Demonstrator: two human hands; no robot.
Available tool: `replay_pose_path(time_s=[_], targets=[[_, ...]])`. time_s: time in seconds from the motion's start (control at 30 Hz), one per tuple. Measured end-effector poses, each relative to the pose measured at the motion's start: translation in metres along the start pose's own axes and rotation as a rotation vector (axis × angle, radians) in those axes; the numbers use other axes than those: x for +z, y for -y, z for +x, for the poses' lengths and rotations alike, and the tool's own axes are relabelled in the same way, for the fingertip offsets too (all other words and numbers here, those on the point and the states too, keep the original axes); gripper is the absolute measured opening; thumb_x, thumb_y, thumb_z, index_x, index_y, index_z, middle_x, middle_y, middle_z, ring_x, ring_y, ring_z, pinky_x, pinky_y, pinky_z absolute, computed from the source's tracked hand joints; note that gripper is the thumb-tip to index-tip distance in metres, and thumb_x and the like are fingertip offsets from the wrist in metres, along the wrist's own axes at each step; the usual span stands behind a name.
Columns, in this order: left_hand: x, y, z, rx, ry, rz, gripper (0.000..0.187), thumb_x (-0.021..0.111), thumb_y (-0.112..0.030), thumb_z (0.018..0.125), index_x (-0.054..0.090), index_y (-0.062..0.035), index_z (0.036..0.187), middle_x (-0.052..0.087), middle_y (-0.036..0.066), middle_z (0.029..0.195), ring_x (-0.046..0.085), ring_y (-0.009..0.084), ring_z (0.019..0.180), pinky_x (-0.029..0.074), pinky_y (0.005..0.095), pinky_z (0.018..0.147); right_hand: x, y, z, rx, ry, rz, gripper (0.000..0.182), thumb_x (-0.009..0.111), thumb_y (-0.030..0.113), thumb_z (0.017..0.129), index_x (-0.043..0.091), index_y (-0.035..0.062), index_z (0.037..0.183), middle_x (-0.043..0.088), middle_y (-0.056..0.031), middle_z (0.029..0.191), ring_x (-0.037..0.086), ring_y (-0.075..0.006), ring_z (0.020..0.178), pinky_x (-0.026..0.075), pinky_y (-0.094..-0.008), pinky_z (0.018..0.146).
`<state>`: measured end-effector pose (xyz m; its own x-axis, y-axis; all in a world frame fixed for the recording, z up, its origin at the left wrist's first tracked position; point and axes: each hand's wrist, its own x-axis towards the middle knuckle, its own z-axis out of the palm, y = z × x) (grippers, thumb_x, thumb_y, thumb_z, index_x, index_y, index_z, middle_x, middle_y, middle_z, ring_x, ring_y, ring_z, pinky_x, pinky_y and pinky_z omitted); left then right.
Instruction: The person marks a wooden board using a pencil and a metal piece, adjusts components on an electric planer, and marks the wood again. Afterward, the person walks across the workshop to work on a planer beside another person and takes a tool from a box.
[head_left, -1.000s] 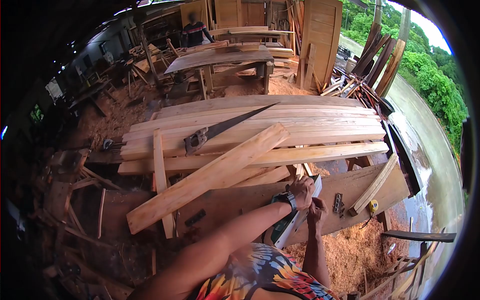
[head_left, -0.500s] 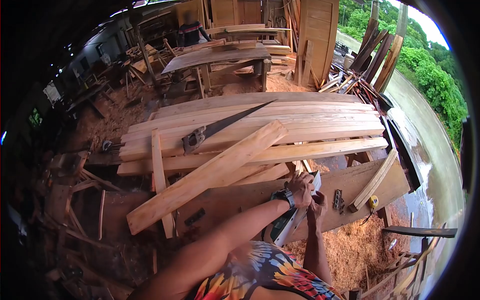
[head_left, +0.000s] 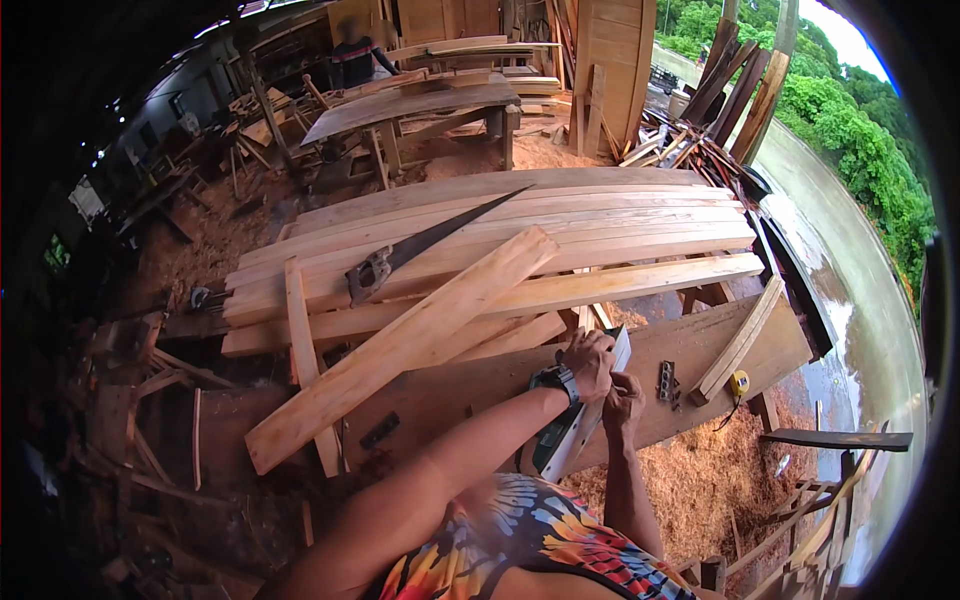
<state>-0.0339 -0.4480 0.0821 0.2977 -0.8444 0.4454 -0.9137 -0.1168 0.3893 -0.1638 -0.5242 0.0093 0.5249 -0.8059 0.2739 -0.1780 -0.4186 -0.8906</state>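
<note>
A long tool with a flat silver face and a dark green body, like a power planer (head_left: 567, 446), is tilted over the brown board (head_left: 660, 350) in front of my body. My left hand (head_left: 590, 362), with a watch on its wrist, is curled over the tool's upper part. Close beside it, my right hand (head_left: 625, 398) has its fingers pinched together at the tool's edge; anything between them is too small to tell. A small metal part (head_left: 666, 381) with loose pieces and a yellow tape measure (head_left: 739, 383) lie to the right.
A handsaw (head_left: 375, 270) rests on long planks (head_left: 640, 235) beyond my hands. One plank (head_left: 400, 350) crosses diagonally at the left, and a short piece (head_left: 740, 340) lies at the right. Shavings (head_left: 680, 500) cover the ground. A person (head_left: 358, 62) stands behind a far table (head_left: 420, 103).
The whole view has shifted slightly, with the scene now a little further left. Both hands remain at the tool, with only small changes in the fingers.
</note>
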Motion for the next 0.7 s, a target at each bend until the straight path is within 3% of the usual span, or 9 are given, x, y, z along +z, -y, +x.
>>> replay_pose_path(time_s=[0.1,0.2,0.3,0.4,0.5,0.53,0.63,0.7], targets=[[0.01,0.003,0.001,-0.033,-0.018,-0.041,0.012,0.065,-0.015,0.068,0.074,-0.0091,0.075,0.066,0.011,0.118,0.056,0.0289,0.117,0.036,0.0464,0.106,0.004,0.002,-0.003,0.211,-0.053,0.146,0.018,0.063,0.005,0.089,0.074,0.0017,0.103,0.074,-0.0138,0.1,0.072,-0.024,0.094,0.054,-0.0342,0.083],[0.005,0.002,-0.002,-0.014,-0.012,-0.083,0.017,0.065,-0.015,0.07,0.073,-0.0081,0.082,0.066,0.01,0.116,0.056,0.0292,0.117,0.037,0.0461,0.105,0.003,-0.008,-0.004,0.104,-0.021,0.08,0.02,0.066,0.009,0.089,0.073,-0.0013,0.105,0.075,-0.0136,0.099,0.071,-0.0216,0.093,0.054,-0.0332,0.083],[0.006,0.003,-0.004,0.024,-0.011,0.021,0.02,0.063,-0.017,0.071,0.071,-0.0073,0.087,0.066,0.01,0.113,0.055,0.0302,0.117,0.038,0.0462,0.104,0.002,-0.015,-0.002,0.159,0.035,0.308,0.021,0.067,0.01,0.089,0.073,-0.0021,0.106,0.075,-0.0121,0.097,0.07,-0.0194,0.091,0.054,-0.0322,0.082],[0.014,0.005,-0.003,0.028,-0.079,0.039,0.02,0.062,-0.018,0.073,0.071,-0.0075,0.087,0.066,0.01,0.112,0.055,0.0307,0.117,0.038,0.046,0.104,0.004,-0.004,-0.003,0.229,-0.091,0.326,0.022,0.069,0.012,0.09,0.073,-0.0038,0.104,0.074,-0.0123,0.098,0.069,-0.0189,0.09,0.053,-0.0313,0.082],[0.012,0.0,-0.002,-0.084,-0.022,0.014,0.02,0.062,-0.019,0.073,0.074,-0.0078,0.084,0.064,0.011,0.118,0.053,0.0317,0.119,0.04,0.0462,0.104,-0.002,0.006,-0.003,0.255,0.024,0.215,0.027,0.068,0.015,0.093,0.07,-0.007,0.11,0.073,-0.0114,0.094,0.068,-0.0175,0.087,0.052,-0.0281,0.08],[0.01,0.005,0.001,-0.032,0.062,0.013,0.023,0.063,-0.02,0.074,0.075,-0.0077,0.09,0.062,0.01,0.123,0.05,0.0331,0.121,0.041,0.0481,0.105,-0.005,-0.004,-0.002,0.073,0.022,0.11,0.029,0.069,0.017,0.093,0.07,-0.0077,0.109,0.073,-0.0116,0.092,0.067,-0.0168,0.086,0.052,-0.0277,0.078],[-0.015,-0.007,-0.002,-0.079,0.147,-0.023,0.029,0.065,-0.021,0.073,0.074,-0.0067,0.097,0.06,0.01,0.127,0.048,0.0345,0.126,0.041,0.0502,0.106,0.005,-0.004,0.0,0.115,-0.048,0.362,0.029,0.068,0.019,0.093,0.071,-0.0076,0.105,0.074,-0.015,0.095,0.068,-0.0179,0.088,0.053,-0.0307,0.077],[-0.018,-0.01,-0.003,-0.063,0.123,0.031,0.032,0.066,-0.021,0.072,0.073,-0.006,0.099,0.06,0.01,0.127,0.046,0.0344,0.129,0.04,0.0505,0.107,0.002,0.002,0.001,0.251,-0.024,0.17,0.029,0.068,0.019,0.093,0.07,-0.0075,0.106,0.074,-0.0153,0.094,0.068,-0.018,0.087,0.053,-0.0306,0.077]])
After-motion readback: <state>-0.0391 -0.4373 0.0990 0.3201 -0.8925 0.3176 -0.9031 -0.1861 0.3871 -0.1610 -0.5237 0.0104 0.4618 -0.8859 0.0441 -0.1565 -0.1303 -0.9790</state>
